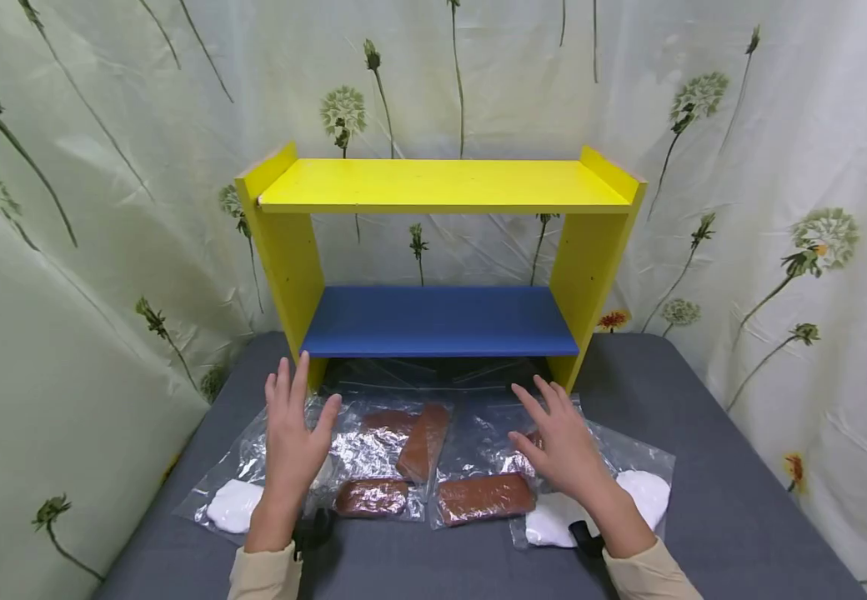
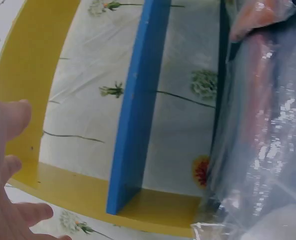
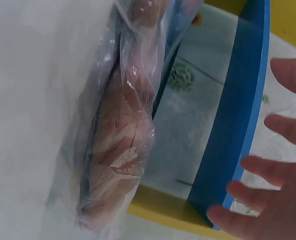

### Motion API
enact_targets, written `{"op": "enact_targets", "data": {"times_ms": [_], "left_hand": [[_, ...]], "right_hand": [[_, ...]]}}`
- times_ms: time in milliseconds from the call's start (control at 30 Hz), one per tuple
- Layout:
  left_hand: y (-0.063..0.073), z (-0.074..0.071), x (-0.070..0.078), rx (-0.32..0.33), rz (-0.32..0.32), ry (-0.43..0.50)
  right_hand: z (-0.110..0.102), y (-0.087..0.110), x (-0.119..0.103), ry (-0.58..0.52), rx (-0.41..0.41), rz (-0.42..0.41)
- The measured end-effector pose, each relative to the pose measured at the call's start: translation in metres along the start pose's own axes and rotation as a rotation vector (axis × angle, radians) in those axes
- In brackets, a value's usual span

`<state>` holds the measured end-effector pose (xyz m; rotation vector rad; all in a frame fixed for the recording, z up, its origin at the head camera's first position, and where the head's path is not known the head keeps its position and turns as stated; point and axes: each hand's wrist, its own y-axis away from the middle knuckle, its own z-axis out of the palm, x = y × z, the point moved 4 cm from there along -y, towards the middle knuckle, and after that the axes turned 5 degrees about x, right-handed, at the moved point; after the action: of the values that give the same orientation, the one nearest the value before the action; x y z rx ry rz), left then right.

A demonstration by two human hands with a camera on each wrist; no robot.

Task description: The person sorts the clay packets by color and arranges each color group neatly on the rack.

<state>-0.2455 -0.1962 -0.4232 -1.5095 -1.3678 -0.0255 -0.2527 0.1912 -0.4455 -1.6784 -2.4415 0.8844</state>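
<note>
Plastic bags [image 1: 482, 496] lie beneath left grip [image 1: 295, 443] and right grip [image 1: 564, 443], both outspread.

Draped booth [image 1: 66, 333] w/ floral bkgd cloth [image 1: 523, 92]

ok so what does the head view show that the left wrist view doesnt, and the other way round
Only the head view: the right hand, the left sleeve and right sleeve, and the top face of the blue shelf.

Only the left wrist view: the underside of the blue shelf, seen from below.

Both: the left hand, the yellow frame, clear plastic bags and the flower-printed cloth behind.
</note>
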Motion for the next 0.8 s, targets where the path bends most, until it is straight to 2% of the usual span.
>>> {"op": "enact_targets", "data": {"times_ms": [167,367,467,567,700,800], "left_hand": [[-0.015,-0.002,0.004,0.023,-0.034,0.097],[-0.038,-0.002,0.002,0.115,-0.045,0.196],[-0.047,-0.001,-0.001,0.148,-0.089,0.244],[-0.056,0.002,-0.007,0.181,-0.133,0.266],[-0.067,0.002,-0.020,0.259,-0.174,0.303],[-0.073,0.002,-0.031,0.281,-0.208,0.359]], "right_hand": [[-0.003,0.006,-0.006,-0.033,-0.079,-0.070],[-0.002,0.014,-0.019,-0.103,-0.192,-0.154],[0.000,0.020,-0.024,-0.124,-0.257,-0.195],[0.003,0.026,-0.027,-0.141,-0.306,-0.224],[0.007,0.033,-0.031,-0.154,-0.380,-0.262],[0.011,0.038,-0.036,-0.150,-0.415,-0.299]]}}
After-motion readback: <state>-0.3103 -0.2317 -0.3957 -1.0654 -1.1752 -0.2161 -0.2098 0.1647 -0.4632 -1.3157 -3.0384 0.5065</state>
